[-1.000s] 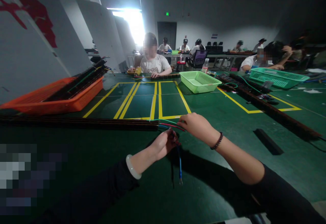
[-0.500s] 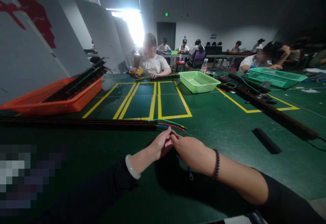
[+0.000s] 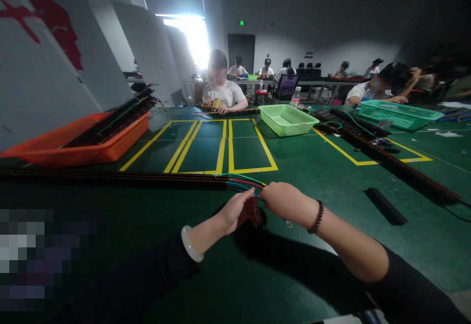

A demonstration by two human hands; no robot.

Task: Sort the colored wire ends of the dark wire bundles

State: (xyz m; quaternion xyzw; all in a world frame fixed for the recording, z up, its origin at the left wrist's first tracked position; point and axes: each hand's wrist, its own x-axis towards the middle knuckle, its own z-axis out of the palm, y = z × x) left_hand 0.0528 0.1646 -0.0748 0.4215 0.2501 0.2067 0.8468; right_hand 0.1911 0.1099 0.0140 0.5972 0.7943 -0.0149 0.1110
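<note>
Wire [image 3: 241, 183], blue, runs rightward from the dark bar [image 3: 154, 180], roughly along its long axis, to the left hand [image 3: 234, 211], nearer the bar, then the right hand [image 3: 289, 205], though whether fingers pinch it I cannot tell.

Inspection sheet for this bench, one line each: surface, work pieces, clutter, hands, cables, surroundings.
Surface: green table, marked with yellow tape.
Work pieces: dark strips lie on the left, wires leaving their right end.
Clutter: loose black piece on the right; orange basket holding more strips; light green basket; bottle.
Hands: left hand and right hand close together at the wires; exact grip hidden.
Cables: green, red and blue wires at the strip end; ring terminal shows below the right hand.
Surroundings: co-worker seated across the table; more people at tables behind.
</note>
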